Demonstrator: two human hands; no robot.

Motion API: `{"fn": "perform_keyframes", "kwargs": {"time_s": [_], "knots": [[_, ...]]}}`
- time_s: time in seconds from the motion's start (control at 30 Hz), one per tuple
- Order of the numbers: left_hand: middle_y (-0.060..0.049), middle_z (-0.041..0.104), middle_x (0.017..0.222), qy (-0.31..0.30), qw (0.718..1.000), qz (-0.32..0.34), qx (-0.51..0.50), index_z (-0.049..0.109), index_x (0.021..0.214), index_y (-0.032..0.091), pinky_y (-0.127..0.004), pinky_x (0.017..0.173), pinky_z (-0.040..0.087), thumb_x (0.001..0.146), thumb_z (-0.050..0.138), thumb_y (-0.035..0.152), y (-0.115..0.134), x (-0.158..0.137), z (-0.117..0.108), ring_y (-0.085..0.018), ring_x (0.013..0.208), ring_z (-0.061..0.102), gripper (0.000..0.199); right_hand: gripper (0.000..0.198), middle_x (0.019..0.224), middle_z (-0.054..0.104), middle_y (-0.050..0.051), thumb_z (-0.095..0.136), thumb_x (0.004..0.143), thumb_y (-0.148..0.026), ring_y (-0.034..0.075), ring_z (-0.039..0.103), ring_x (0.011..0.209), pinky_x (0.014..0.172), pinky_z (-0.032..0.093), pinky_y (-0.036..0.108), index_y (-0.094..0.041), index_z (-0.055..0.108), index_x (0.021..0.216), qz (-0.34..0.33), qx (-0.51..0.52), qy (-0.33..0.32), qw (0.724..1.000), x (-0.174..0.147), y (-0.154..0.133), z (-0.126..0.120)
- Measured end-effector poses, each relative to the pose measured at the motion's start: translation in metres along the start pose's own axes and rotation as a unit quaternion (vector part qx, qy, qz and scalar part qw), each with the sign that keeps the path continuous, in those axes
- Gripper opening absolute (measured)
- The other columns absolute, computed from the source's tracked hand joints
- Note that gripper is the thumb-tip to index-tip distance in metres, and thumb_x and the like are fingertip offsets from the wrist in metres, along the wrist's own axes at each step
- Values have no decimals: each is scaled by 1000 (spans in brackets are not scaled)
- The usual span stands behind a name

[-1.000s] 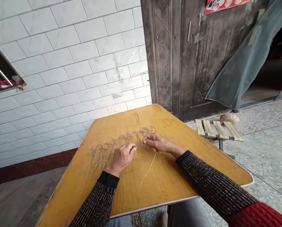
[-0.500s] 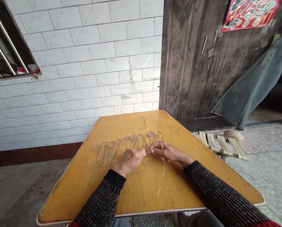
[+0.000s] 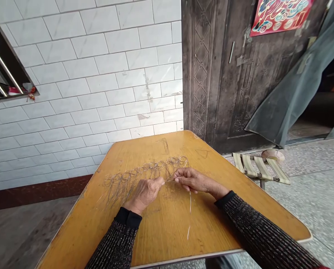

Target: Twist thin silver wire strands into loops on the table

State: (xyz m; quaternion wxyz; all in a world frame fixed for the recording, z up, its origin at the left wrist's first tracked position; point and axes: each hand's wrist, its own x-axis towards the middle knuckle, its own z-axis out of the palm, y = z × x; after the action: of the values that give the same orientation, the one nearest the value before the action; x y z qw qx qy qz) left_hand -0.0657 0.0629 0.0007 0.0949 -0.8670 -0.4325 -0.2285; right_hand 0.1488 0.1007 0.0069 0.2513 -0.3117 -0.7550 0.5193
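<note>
At far left we see a barred window [image 3: 0,74], with something small and red at its lower corner; beside it runs a white tiled wall [image 3: 85,63], dark red along its foot; in front of this stands our yellow-brown table [image 3: 161,239], on which a row of wire loops [image 3: 152,164] lies slantwise, loose ends trailing toward us at its left part; our left hand [image 3: 146,191] is just on the near side of the row, fingers closed in a narrow pinch on a thin wire [image 3: 169,180]; the wire spans the short gap between our hands, above the table; our right hand [image 3: 195,181], near the row's right end, pinches it too, thumb and finger together; below that hand a pale strand [image 3: 190,205] hangs down, though we cannot tell whether it is the same piece; farther right we have a dark door [image 3: 225,93] with a red poster [image 3: 281,15], a slatted stool [image 3: 259,166] and a grey curtain [image 3: 301,82].
</note>
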Motion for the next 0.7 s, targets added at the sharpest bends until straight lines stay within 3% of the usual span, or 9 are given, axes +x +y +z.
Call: {"fn": "perform_keyframes", "kwargs": {"time_s": [0.13,0.2,0.3,0.43,0.53,0.7], "knots": [[-1,54,61,27,999,-23,29,54,70,18,-25,52,30,87,38,19,1,1,-1,-15,54,48,23,19,48,52,-7,49,78,-34,2,33,27,28,21,14,-15,48,80,-8,13,28,999,2,-2,3],[-3,58,71,50,997,-16,59,55,76,17,-29,64,36,87,39,17,8,4,-1,-17,66,52,19,18,47,51,-7,48,78,-33,2,33,26,28,21,14,-15,47,75,-12,15,52,998,4,-1,7],[-3,59,75,71,991,21,115,56,84,18,-38,82,35,86,42,15,23,7,0,-17,72,54,15,15,45,50,-7,48,78,-30,2,33,26,28,21,14,-15,48,72,-14,13,62,998,8,2,14],[0,55,58,47,988,44,143,56,72,16,-33,70,39,86,40,7,30,7,3,-14,54,51,23,12,46,52,-7,47,77,-25,2,35,26,28,24,14,-15,50,74,-8,16,38,999,9,6,19],[1,56,56,39,990,36,134,57,80,17,-30,64,38,84,39,4,24,4,3,-13,51,50,22,11,49,54,-7,47,76,-21,2,35,27,29,25,14,-14,51,84,-10,15,47,999,8,6,19],[1,61,63,51,993,16,108,57,90,18,-33,71,38,84,39,5,19,3,-1,-13,55,53,24,11,53,53,-7,46,73,-16,1,36,28,30,25,14,-15,50,84,-19,21,41,999,6,3,21]]}}
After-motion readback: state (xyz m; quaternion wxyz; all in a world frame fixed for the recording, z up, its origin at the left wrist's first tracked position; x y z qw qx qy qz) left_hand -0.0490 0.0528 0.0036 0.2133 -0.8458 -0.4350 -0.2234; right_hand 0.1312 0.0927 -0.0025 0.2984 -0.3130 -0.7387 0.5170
